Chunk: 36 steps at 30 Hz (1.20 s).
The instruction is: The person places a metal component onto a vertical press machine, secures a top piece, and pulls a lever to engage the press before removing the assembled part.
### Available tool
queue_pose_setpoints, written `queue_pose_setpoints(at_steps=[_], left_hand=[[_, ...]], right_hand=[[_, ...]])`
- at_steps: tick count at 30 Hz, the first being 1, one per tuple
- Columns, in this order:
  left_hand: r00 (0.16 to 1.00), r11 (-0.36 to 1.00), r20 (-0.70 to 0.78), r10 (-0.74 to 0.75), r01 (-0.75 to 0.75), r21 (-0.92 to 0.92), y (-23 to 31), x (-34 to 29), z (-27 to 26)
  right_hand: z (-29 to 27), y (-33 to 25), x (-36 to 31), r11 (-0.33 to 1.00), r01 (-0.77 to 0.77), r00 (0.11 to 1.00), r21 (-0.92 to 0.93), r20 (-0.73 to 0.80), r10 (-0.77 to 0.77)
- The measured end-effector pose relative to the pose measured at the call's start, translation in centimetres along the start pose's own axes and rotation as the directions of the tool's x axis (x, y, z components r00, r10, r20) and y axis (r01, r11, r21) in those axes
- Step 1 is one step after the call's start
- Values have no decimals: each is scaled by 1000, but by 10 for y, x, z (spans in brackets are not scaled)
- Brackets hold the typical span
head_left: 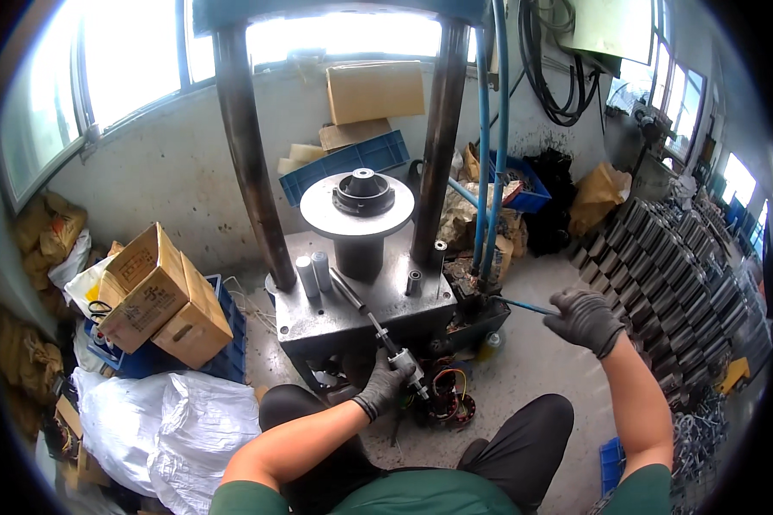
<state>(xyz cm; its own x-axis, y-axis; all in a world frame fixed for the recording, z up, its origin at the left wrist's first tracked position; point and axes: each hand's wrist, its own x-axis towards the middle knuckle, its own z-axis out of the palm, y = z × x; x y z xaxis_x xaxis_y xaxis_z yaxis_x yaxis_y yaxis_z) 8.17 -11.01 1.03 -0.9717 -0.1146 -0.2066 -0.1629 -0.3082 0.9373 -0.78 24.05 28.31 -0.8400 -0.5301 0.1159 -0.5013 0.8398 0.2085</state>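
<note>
At six o'clock of the table (395, 298), the left grip (382, 388) clasps a metal shaft (407, 364), probably rigid, heavyish, best held mid-body; the right grip (586, 321) clasps the blue lever (522, 305), four o'clock.

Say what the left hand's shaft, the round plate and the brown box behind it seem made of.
Shaft: probably metal, judging by its grey shine.
Round plate: likely metal, possibly painted: smooth, pale, thin-rimmed.
Brown box: apparently cardboard, matt and flat-sided.

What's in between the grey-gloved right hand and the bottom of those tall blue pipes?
In the head view, a thin, straight blue rod stretches from the right hand toward the bottom of the pipes.
</note>
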Motion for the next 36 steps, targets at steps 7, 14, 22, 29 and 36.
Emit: queue_pose_setpoints(at_steps=[7, 14, 22, 29, 36], left_hand=[[978, 959, 65, -198, 207, -191, 27, 1, 8], [989, 971, -14, -147, 141, -195, 30, 18, 9], [970, 930, 2, -245, 235, -283, 46, 10, 7], [980, 975, -43, -193, 186, -124, 27, 10, 11], [993, 990, -75, -90, 97, 98, 17, 8, 13]], right_hand=[[29, -158, 119, 662, 582, 812, 472, -296, -503], [102, -263, 231, 591, 435, 780, 679, 44, -624], [119, -271, 245, 581, 385, 766, 717, 102, -635], [99, -259, 218, 582, 374, 769, 722, 108, -630], [102, -229, 182, 616, 370, 780, 696, 128, -613]])
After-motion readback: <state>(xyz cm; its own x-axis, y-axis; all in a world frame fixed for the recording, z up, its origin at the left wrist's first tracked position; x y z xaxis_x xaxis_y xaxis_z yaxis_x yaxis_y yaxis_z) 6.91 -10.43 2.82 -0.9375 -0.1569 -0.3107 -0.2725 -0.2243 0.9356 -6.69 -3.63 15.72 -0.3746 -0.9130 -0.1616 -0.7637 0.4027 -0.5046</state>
